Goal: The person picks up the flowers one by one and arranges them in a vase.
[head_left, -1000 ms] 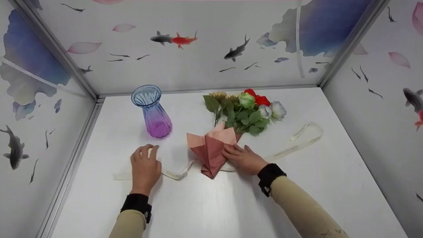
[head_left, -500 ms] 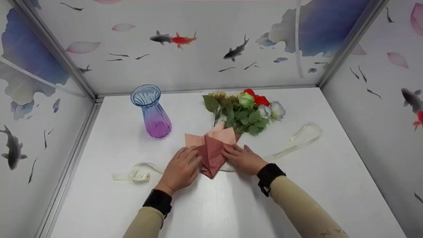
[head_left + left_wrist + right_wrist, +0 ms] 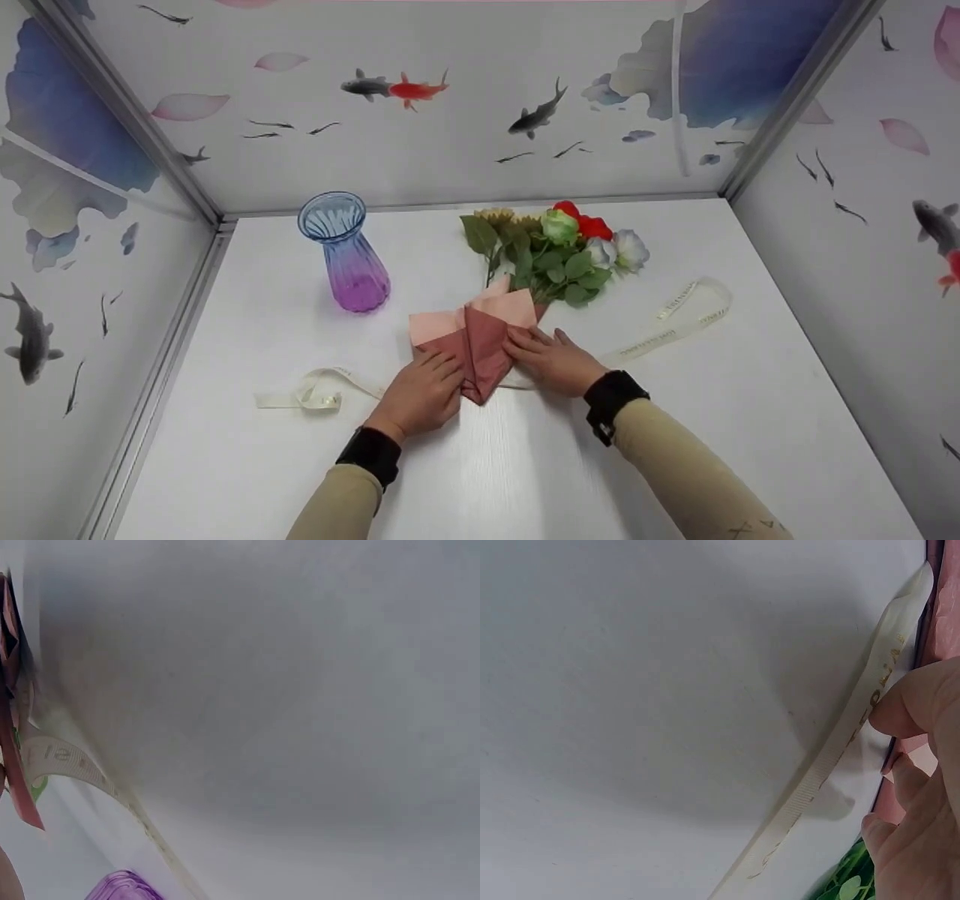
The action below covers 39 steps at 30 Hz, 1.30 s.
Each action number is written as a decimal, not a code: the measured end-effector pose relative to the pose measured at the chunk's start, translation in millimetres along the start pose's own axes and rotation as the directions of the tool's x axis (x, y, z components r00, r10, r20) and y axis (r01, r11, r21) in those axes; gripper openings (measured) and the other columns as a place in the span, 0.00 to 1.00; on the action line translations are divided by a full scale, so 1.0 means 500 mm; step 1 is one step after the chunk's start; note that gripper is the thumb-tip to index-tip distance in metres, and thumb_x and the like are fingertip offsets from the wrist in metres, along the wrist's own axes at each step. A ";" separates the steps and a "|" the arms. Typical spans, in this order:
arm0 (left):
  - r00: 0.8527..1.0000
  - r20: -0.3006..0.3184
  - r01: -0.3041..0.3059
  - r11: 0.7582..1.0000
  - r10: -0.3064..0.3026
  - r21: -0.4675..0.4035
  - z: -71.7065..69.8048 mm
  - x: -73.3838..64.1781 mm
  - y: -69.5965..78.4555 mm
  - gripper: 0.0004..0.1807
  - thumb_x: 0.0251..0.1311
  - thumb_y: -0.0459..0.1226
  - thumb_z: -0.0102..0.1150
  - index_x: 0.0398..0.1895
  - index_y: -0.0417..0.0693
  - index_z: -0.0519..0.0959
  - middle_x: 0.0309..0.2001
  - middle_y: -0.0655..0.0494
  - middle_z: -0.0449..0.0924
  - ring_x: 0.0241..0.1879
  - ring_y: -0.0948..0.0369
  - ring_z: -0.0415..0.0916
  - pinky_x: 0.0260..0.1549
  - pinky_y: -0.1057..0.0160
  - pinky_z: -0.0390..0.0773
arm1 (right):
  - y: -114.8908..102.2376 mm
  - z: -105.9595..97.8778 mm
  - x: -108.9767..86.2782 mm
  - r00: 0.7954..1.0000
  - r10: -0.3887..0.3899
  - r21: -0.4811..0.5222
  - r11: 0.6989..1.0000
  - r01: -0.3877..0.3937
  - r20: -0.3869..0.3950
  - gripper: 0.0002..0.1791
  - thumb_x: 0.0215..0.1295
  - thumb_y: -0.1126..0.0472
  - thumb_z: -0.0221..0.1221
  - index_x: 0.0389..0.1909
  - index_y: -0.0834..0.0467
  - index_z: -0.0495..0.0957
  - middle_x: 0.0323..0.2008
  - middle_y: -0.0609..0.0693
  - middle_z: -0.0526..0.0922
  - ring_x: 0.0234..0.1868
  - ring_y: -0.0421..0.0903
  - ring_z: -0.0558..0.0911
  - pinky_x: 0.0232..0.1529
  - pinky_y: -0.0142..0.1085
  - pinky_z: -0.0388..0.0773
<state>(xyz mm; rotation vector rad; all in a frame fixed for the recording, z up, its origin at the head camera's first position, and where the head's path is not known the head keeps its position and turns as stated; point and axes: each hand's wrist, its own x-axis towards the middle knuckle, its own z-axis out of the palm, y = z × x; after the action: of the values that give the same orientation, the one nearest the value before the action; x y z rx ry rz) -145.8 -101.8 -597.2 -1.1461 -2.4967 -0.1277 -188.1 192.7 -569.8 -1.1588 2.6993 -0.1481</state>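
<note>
A folded pink wrapping paper [image 3: 487,337] lies mid-table, its lower end narrowed to a point. Artificial flowers [image 3: 559,225] with green leaves lie beyond it, their lower stems hidden by the paper. At the paper's left side my left hand [image 3: 424,394] holds it with bent fingers; the thumb is hidden. My right hand [image 3: 555,364] rests on the right side with fingers nearly straight. A cream ribbon [image 3: 652,341] with gold lettering passes under the paper and out both ways. In the right wrist view, my right thumb is close beside the ribbon [image 3: 817,772].
A blue-to-purple glass vase [image 3: 349,262] stands upright at the back left. The ribbon's left end [image 3: 319,401] lies in a loose loop. Panels with painted fish [image 3: 416,90] enclose the white table [image 3: 480,480] at the back and sides.
My left hand has come right from the ribbon's left part to the paper, then slid slightly lower. The paper's left flap has spread outward to the left. My right hand has stayed in place.
</note>
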 end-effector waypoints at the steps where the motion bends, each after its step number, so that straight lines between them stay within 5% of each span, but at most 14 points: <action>1: 0.999 0.032 0.008 1.000 -0.007 -0.011 0.001 0.001 0.003 0.19 0.63 0.41 0.63 0.54 0.43 0.85 0.55 0.49 0.85 0.60 0.51 0.80 0.65 0.51 0.74 | 0.000 0.000 0.000 1.000 0.000 -0.003 1.000 0.000 -0.001 0.33 0.74 0.71 0.52 0.78 0.56 0.61 0.78 0.57 0.60 0.76 0.65 0.61 0.62 0.70 0.69; 8: 0.979 0.200 0.057 0.995 -0.041 -0.076 0.006 0.005 0.022 0.23 0.70 0.42 0.56 0.63 0.44 0.80 0.64 0.47 0.80 0.66 0.51 0.75 0.66 0.52 0.73 | 0.002 0.003 -0.002 1.000 0.000 0.009 1.000 0.000 -0.003 0.35 0.72 0.71 0.54 0.79 0.55 0.60 0.79 0.56 0.59 0.77 0.65 0.60 0.62 0.70 0.69; 20: 0.983 0.167 0.099 0.990 -0.080 -0.104 0.010 0.002 0.029 0.22 0.69 0.41 0.58 0.65 0.50 0.80 0.64 0.48 0.79 0.65 0.52 0.76 0.60 0.55 0.79 | 0.000 0.010 0.004 0.998 0.022 0.077 0.997 -0.018 -0.056 0.38 0.69 0.73 0.56 0.79 0.56 0.60 0.79 0.57 0.57 0.77 0.66 0.59 0.67 0.70 0.62; 29: 0.959 0.258 0.155 0.979 -0.116 -0.133 0.001 0.008 0.036 0.24 0.71 0.43 0.56 0.70 0.59 0.76 0.68 0.51 0.76 0.67 0.52 0.74 0.56 0.51 0.82 | -0.020 0.004 0.015 0.982 0.002 0.091 0.996 0.015 -0.187 0.45 0.68 0.73 0.59 0.82 0.51 0.51 0.81 0.57 0.50 0.76 0.67 0.60 0.68 0.69 0.62; 37: 0.969 0.231 0.122 0.985 -0.092 -0.121 -0.003 0.011 0.035 0.24 0.69 0.40 0.56 0.68 0.60 0.78 0.66 0.50 0.78 0.59 0.51 0.80 0.44 0.51 0.86 | -0.030 -0.006 0.026 0.939 -0.065 0.028 0.996 0.079 -0.338 0.53 0.59 0.51 0.74 0.81 0.48 0.55 0.81 0.62 0.48 0.77 0.70 0.54 0.70 0.70 0.57; 39: 0.965 0.246 0.123 0.986 -0.091 -0.117 -0.004 0.012 0.034 0.25 0.69 0.40 0.56 0.69 0.62 0.76 0.67 0.50 0.77 0.60 0.51 0.80 0.46 0.51 0.86 | -0.028 -0.009 0.027 0.921 -0.090 -0.028 0.996 0.086 -0.379 0.51 0.58 0.54 0.75 0.79 0.49 0.59 0.81 0.62 0.50 0.77 0.72 0.53 0.70 0.71 0.55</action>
<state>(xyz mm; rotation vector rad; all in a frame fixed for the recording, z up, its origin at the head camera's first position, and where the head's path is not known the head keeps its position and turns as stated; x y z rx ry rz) -136.1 -86.8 -594.3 -1.1366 -2.8028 -0.1961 -188.1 173.4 -565.2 -1.3813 2.9768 -0.4138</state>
